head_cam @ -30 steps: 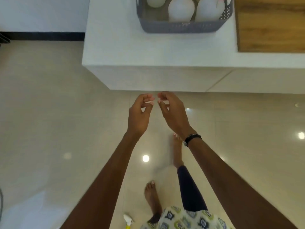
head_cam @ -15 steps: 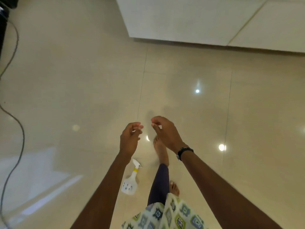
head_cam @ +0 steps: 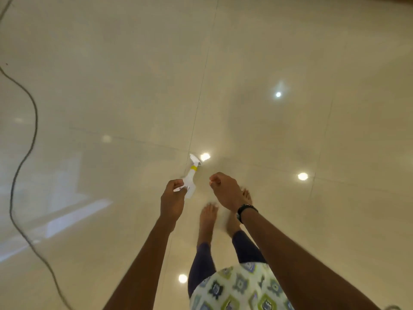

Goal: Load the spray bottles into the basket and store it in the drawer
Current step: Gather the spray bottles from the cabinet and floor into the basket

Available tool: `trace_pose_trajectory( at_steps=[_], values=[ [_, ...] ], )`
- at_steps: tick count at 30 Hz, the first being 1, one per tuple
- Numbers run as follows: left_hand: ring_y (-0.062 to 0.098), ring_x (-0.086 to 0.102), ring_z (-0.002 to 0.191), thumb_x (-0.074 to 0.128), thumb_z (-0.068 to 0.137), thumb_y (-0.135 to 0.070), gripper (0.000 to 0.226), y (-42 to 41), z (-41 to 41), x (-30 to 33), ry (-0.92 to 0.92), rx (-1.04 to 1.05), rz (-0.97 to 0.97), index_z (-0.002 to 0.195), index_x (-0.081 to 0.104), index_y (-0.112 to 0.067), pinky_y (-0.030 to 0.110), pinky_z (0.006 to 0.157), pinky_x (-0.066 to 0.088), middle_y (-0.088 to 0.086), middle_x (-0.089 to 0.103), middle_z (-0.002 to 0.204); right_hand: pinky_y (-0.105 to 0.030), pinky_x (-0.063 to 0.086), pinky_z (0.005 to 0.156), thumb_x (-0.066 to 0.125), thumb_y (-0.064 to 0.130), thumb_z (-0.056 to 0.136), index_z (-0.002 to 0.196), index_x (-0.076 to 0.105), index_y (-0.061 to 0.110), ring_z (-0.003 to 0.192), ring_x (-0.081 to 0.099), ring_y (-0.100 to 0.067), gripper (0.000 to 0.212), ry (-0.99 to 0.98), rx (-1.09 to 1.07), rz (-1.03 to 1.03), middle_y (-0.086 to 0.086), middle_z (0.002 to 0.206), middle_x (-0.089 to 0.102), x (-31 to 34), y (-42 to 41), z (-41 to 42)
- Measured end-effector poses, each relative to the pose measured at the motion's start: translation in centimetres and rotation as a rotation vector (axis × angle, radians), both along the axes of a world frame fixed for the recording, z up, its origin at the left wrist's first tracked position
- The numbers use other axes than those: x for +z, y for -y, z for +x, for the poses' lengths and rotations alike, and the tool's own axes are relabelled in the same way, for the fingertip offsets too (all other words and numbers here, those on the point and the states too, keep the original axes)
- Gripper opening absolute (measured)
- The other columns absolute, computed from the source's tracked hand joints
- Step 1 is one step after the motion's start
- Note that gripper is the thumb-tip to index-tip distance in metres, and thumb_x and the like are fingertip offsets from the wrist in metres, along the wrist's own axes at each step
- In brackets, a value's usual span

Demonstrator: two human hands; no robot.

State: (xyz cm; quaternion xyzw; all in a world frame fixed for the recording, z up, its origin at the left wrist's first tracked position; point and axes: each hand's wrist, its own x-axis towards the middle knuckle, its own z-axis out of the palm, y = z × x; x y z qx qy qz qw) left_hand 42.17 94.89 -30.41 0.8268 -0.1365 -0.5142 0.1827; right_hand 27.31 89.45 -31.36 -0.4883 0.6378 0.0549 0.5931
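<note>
A small white spray bottle [head_cam: 191, 175] with a yellow collar lies on the glossy cream floor tiles, nozzle pointing away from me. My left hand [head_cam: 173, 199] is lowered over its base with the fingers curled, hiding the bottom of the bottle. Whether the fingers touch or grip it is unclear. My right hand [head_cam: 225, 190] hangs just right of the bottle, fingers curled in with nothing in them. A dark band sits on that wrist. Neither the basket nor the drawer is in view.
My bare feet [head_cam: 207, 217] stand just below the hands. A dark cable [head_cam: 22, 157] snakes along the floor at the left. Ceiling lights reflect in the floor tiles [head_cam: 312, 130].
My view has swung down from the white counter and grey basket to the floor. Both hands have dropped toward the spray bottle, and the left one now overlaps its base.
</note>
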Motion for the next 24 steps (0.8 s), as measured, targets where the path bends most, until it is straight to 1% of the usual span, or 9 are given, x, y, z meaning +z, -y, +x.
trace_pose_trajectory(
  at_steps=[3,6,9,13,16,19,20,22,24],
  values=[
    [0.014,0.055,0.09,0.053,0.092,-0.013,0.023,-4.0,1.4,-1.9,0.011,0.023,0.054,0.115,0.055,-0.015,0.034,0.086,0.048,0.0,0.056,0.121,-0.033,0.046,0.089,0.045,0.017,0.096,0.116,0.059,0.009,0.106,0.059,-0.024,0.025,-0.012,0.081,0.06,-0.007,0.117,0.063,-2.3,-4.2,1.4],
    [0.017,0.053,0.101,0.055,0.092,-0.015,0.029,-7.2,2.7,-4.7,0.005,0.02,0.095,0.121,0.052,-0.012,0.038,0.096,0.047,0.003,0.055,0.128,-0.035,0.046,0.091,0.047,0.016,0.095,0.117,0.058,0.008,0.109,0.057,-0.027,0.026,-0.04,0.125,0.094,-0.011,0.12,0.062,-5.4,-7.5,2.8],
    [0.017,0.05,0.106,0.056,0.092,-0.016,0.036,-9.4,3.7,-7.8,-0.024,0.033,0.099,0.127,0.049,-0.011,0.041,0.101,0.046,0.004,0.051,0.134,-0.033,0.043,0.091,0.05,0.015,0.094,0.12,0.056,0.006,0.114,0.055,-0.029,0.028,-0.08,0.12,0.11,-0.014,0.124,0.06,-9.3,-9.9,4.3],
    [0.02,0.049,0.117,0.056,0.092,-0.017,0.044,-11.1,4.9,-12.8,-0.056,0.003,0.069,0.134,0.043,-0.013,0.043,0.105,0.043,0.003,0.044,0.141,-0.032,0.039,0.096,0.051,0.016,0.094,0.125,0.05,0.001,0.121,0.05,-0.032,0.034,-0.101,0.001,0.095,-0.016,0.13,0.056,-15.2,-12.0,6.8],
    [0.024,0.048,0.123,0.06,0.09,-0.018,0.054,-11.7,5.8,-17.1,-0.054,-0.027,0.031,0.138,0.037,-0.014,0.044,0.105,0.043,0.004,0.04,0.144,-0.031,0.038,0.094,0.05,0.023,0.095,0.128,0.044,0.0,0.123,0.049,-0.031,0.041,-0.107,-0.107,0.077,-0.017,0.133,0.052,-19.7,-11.8,9.2],
    [0.022,0.048,0.117,0.063,0.088,-0.023,0.062,-11.6,6.3,-20.9,-0.077,-0.017,0.022,0.141,0.031,-0.015,0.041,0.102,0.045,0.005,0.04,0.142,-0.028,0.039,0.091,0.05,0.029,0.095,0.137,0.035,0.002,0.125,0.047,-0.029,0.052,-0.082,-0.279,0.114,-0.014,0.14,0.046,-23.1,-10.4,11.2],
    [0.02,0.047,0.112,0.065,0.087,-0.025,0.065,-11.4,6.4,-22.1,-0.102,-0.002,0.019,0.141,0.029,-0.015,0.04,0.102,0.045,0.005,0.04,0.141,-0.028,0.04,0.088,0.051,0.03,0.094,0.137,0.035,0.002,0.122,0.05,-0.028,0.054,-0.076,-0.321,0.125,-0.013,0.139,0.047,-24.2,-9.8,11.7],
    [0.018,0.046,0.108,0.068,0.085,-0.029,0.072,-10.9,6.5,-24.2,-0.149,0.03,0.012,0.142,0.027,-0.017,0.041,0.102,0.045,0.004,0.043,0.136,-0.029,0.043,0.081,0.055,0.032,0.092,0.132,0.042,0.004,0.107,0.056,-0.026,0.051,-0.056,-0.372,0.141,-0.011,0.13,0.055,-26.1,-8.6,12.3],
    [0.017,0.047,0.105,0.069,0.084,-0.031,0.072,-10.5,6.7,-25.7,-0.186,0.047,0.01,0.141,0.028,-0.017,0.038,0.097,0.047,0.0,0.044,0.123,-0.033,0.05,0.083,0.06,0.033,0.088,0.122,0.052,0.005,0.1,0.061,-0.025,0.045,-0.025,-0.403,0.157,-0.01,0.115,0.062,-27.8,-7.8,12.8]
  ],
)
